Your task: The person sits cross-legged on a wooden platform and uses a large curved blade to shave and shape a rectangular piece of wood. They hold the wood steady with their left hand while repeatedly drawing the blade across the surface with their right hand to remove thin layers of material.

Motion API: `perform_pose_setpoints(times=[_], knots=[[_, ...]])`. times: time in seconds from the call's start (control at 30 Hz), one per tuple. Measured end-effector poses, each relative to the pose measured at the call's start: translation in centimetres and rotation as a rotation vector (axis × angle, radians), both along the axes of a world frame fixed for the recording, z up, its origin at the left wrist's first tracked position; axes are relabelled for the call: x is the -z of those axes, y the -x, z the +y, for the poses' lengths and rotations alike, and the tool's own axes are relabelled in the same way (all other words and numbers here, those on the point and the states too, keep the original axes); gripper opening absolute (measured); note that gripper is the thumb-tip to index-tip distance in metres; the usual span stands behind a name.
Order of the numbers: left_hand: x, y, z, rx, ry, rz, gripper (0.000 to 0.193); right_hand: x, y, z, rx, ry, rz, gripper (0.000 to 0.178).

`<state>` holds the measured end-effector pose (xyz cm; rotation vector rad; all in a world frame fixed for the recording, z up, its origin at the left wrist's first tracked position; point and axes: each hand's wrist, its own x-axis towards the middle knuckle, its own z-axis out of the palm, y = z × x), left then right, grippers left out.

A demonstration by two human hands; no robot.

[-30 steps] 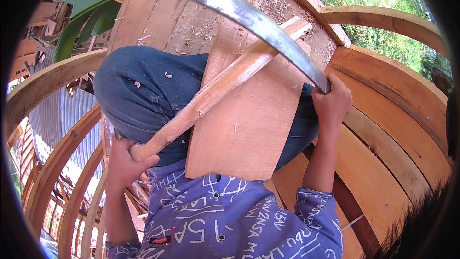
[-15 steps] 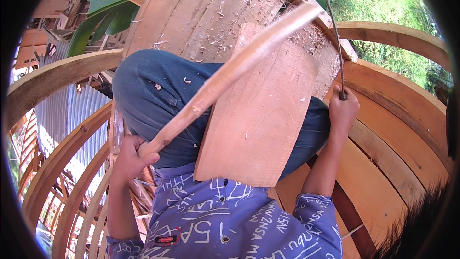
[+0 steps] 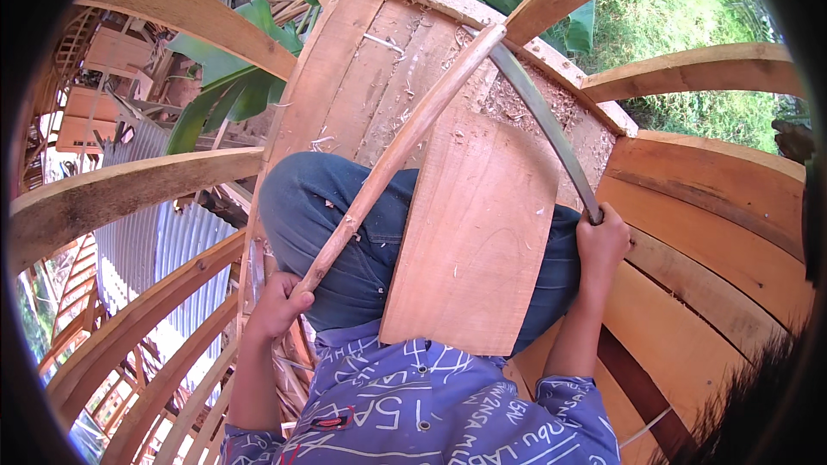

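Observation:
A long peeled wooden stick (image 3: 405, 145) slants up and to the right from my left hand (image 3: 281, 306), which is closed around its lower end. In my right hand (image 3: 603, 241) is the handle of a machete, its long dark blade (image 3: 549, 119) curving up and leftward. Near the stick's far end the blade crosses or lies just behind it; whether they touch I cannot tell. Across my lap rests a broad wooden board (image 3: 474, 237), tilted, under the gap between stick and blade.
Wood shavings litter the plank platform (image 3: 345, 60) beyond my knees. Curved wooden ribs (image 3: 138, 181) rise on both sides, with planking (image 3: 689, 232) at the right. Corrugated metal sheet (image 3: 172, 241) and banana leaves (image 3: 241, 77) show outside.
The machete has swung leftward, turning its flat side into view, and its far part now meets the stick's end in the picture. Both hands keep their holds. The whole view has shifted somewhat.

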<state>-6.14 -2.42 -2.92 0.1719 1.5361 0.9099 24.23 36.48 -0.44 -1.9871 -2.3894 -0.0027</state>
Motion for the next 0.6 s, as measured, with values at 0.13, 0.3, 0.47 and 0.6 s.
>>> perform_pose_setpoints(times=[0.13, 0.3, 0.47, 0.6], knots=[[-0.3, -0.1, 0.1, -0.005, -0.035, -0.046, 0.051, 0.7, -0.2, 0.0, 0.010, -0.039, -0.052, 0.013], [-1.0, -0.9, 0.8, -0.014, -0.015, 0.100, 0.032, 1.1, -0.3, -0.4, -0.012, -0.066, -0.023, 0.009], [-2.0, -2.3, 1.5, 0.100, 0.057, 0.456, 0.035, 1.1, -0.8, -0.5, -0.094, -0.073, -0.002, 0.006], [-2.6, -3.4, 1.8, 0.096, 0.048, 0.588, 0.041, 1.4, -0.7, -0.4, -0.125, -0.049, -0.061, 0.007]])
